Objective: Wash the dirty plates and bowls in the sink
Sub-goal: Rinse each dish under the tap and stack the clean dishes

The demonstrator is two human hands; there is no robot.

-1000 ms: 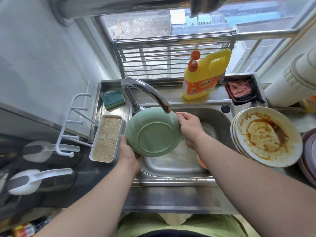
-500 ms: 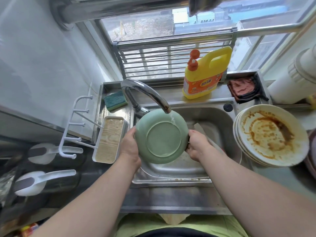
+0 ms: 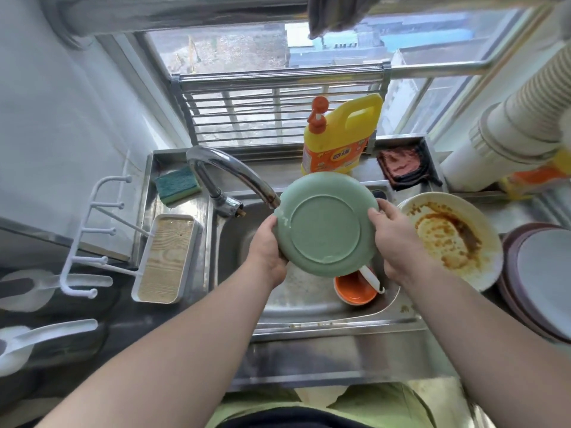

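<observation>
A green plate (image 3: 326, 225) is held over the steel sink (image 3: 309, 307) with its underside facing me, its left rim just under the faucet spout (image 3: 234, 174). My left hand (image 3: 267, 251) grips its lower left rim and my right hand (image 3: 394, 239) grips its right rim. Below the plate, an orange bowl (image 3: 355, 288) with a white spoon (image 3: 372, 278) in it sits in the sink. A stack of cream plates (image 3: 448, 239) smeared with brown sauce rests on the sink's right edge.
A yellow detergent bottle (image 3: 338, 137) stands behind the sink, with a green sponge (image 3: 177, 183) to its left and a reddish cloth (image 3: 401, 166) to its right. A white hook rack and wood-lined tray (image 3: 165, 261) lie left. Dark-rimmed plates (image 3: 540, 279) are stacked far right.
The green plate has moved to the right, from under the faucet toward the sink's right side. Both hands went with it, uncovering the orange bowl.
</observation>
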